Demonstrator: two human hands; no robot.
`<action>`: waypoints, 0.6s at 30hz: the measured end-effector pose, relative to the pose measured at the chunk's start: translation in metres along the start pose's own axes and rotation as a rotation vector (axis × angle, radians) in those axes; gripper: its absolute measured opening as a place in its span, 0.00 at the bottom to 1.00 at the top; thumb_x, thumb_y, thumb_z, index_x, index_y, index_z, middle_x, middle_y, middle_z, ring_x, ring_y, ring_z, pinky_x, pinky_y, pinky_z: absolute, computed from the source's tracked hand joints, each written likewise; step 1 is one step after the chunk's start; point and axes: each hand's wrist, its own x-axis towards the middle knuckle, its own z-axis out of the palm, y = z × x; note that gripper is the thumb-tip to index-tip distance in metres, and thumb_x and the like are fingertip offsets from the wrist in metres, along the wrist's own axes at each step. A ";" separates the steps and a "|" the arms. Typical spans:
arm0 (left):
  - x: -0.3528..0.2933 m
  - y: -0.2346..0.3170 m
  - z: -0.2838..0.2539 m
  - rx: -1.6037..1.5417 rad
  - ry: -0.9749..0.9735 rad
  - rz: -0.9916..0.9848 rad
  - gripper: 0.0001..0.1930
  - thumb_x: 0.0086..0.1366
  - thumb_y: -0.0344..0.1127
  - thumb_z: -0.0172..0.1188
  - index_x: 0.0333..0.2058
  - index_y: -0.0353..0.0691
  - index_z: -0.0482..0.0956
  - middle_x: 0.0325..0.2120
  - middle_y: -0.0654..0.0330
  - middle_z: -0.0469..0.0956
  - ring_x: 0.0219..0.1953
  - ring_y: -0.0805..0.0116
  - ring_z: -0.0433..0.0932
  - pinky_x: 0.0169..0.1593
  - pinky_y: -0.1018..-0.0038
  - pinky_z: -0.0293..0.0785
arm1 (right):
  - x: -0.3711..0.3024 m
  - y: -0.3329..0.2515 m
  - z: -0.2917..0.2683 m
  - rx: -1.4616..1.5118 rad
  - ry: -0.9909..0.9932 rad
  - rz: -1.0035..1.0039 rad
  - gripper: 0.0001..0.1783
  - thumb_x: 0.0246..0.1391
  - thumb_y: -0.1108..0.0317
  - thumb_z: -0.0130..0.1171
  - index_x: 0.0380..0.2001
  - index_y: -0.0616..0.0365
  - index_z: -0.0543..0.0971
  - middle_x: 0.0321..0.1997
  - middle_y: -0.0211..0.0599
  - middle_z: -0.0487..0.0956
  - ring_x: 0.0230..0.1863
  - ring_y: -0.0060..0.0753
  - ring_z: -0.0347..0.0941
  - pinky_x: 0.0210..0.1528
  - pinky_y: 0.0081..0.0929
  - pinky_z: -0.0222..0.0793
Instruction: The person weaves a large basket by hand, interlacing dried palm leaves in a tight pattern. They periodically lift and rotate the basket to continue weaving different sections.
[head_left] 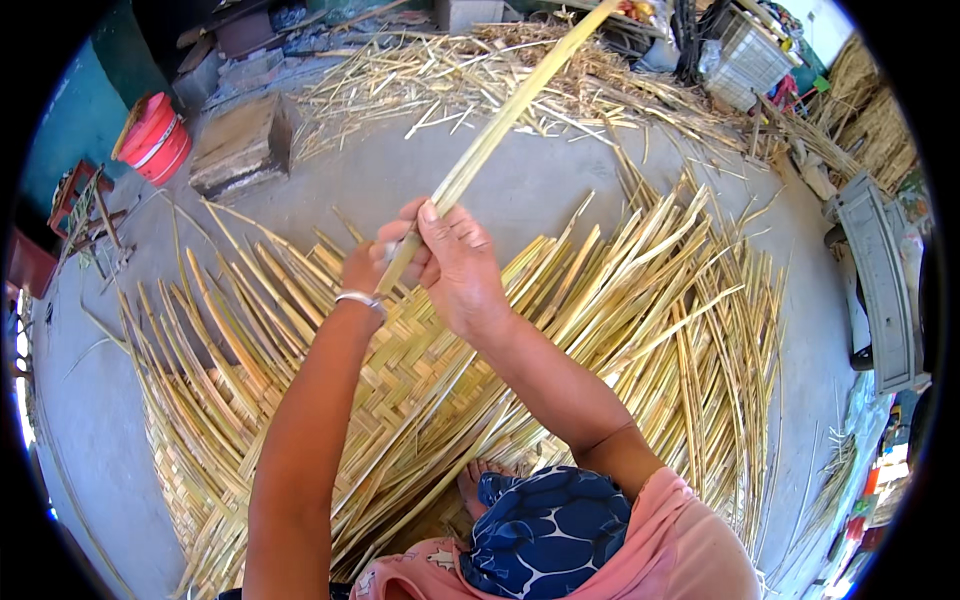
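Observation:
A long, flat yellow-green reed strip (520, 105) slants up and away to the right from my hands. My right hand (462, 262) is closed on its lower part, the thumb laid along the front face. Close beside it on the left is my left hand (364, 264), a pale bracelet at its wrist. Its fingers are blurred and partly hidden by the strip's lower end, so their grip is unclear. Below both hands lies a woven reed mat (395, 385) with a diagonal pattern. Long unwoven strips (640, 290) fan out from its left, far and right edges.
Loose reed scraps (400, 85) are heaped across the far floor. A worn box-like block (243, 148) and a red bucket (155, 140) stand at far left. A grey metal panel (875, 285) is at right, a white crate (748, 60) at far right. My foot (472, 485) rests by the mat.

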 end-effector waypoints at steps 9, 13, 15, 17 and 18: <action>-0.037 0.073 -0.053 -0.277 -0.335 0.167 0.39 0.65 0.65 0.34 0.57 0.33 0.62 0.49 0.49 0.73 0.54 0.56 0.71 0.57 0.64 0.65 | -0.020 0.021 -0.004 -0.476 -0.160 0.293 0.14 0.64 0.57 0.44 0.40 0.57 0.69 0.30 0.35 0.78 0.31 0.26 0.76 0.35 0.24 0.73; -0.048 0.093 -0.110 -0.811 -0.581 0.131 0.32 0.66 0.61 0.40 0.51 0.36 0.68 0.37 0.54 0.78 0.40 0.59 0.77 0.49 0.62 0.72 | -0.049 0.054 -0.003 -0.531 -0.465 0.609 0.17 0.63 0.55 0.45 0.42 0.59 0.71 0.31 0.35 0.79 0.33 0.24 0.77 0.35 0.22 0.73; -0.050 0.094 -0.174 -0.896 -0.467 0.264 0.26 0.67 0.55 0.45 0.48 0.36 0.69 0.32 0.57 0.78 0.34 0.64 0.77 0.43 0.65 0.73 | -0.054 0.061 -0.011 -0.658 -0.573 0.693 0.19 0.63 0.55 0.46 0.43 0.60 0.72 0.32 0.35 0.79 0.32 0.23 0.77 0.35 0.22 0.73; -0.067 0.100 -0.239 -0.847 -0.346 0.438 0.19 0.67 0.49 0.48 0.45 0.38 0.71 0.31 0.61 0.76 0.33 0.70 0.74 0.42 0.68 0.70 | -0.050 0.062 -0.020 -0.855 -0.567 0.802 0.21 0.61 0.55 0.49 0.46 0.63 0.71 0.31 0.34 0.79 0.32 0.24 0.77 0.35 0.23 0.73; -0.079 0.106 -0.269 -0.784 -0.299 0.554 0.16 0.67 0.46 0.50 0.43 0.40 0.72 0.30 0.64 0.75 0.34 0.73 0.73 0.44 0.69 0.68 | -0.050 0.070 -0.038 -0.927 -0.587 0.807 0.21 0.60 0.56 0.50 0.46 0.64 0.71 0.31 0.34 0.79 0.32 0.25 0.77 0.35 0.23 0.73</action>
